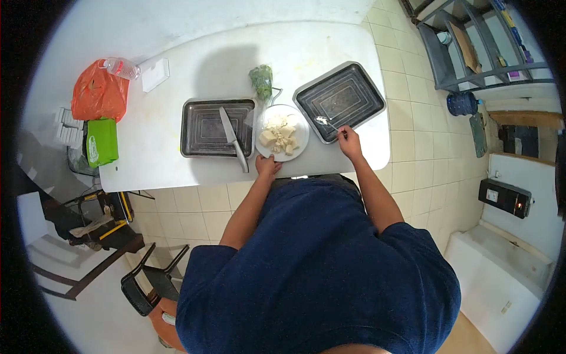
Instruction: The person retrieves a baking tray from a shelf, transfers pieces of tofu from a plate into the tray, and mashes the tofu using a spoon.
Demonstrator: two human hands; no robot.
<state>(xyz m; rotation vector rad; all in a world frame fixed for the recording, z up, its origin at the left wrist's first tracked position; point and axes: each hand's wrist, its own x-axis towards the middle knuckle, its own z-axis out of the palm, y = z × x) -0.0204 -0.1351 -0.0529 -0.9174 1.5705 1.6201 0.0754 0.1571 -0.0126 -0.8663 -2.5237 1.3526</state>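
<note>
My right hand point(349, 143) grips the handle of a spoon point(331, 124). The spoon's bowl, with a little white stuff on or in it, is over the near left part of a dark baking tray point(354, 97). My left hand point(268, 167) is closed at the near rim of a white plate point(302, 139), with fingertips at its edge. Pale, uneven chunks point(277, 137) of food are heaped on that plate. Left of it, a knife point(229, 128) with a light handle lies across a second dark tray point(191, 127), its handle sticking out over the near rim.
Behind the plate lies a bundle of green leaves point(261, 79) in clear plastic. An orange plastic bag point(97, 94), a clear bottle point(122, 68), a white box point(155, 75) and a green bag point(102, 141) are at the white table's point(224, 41) left end. Grey shelves point(471, 47) stand beyond the right side.
</note>
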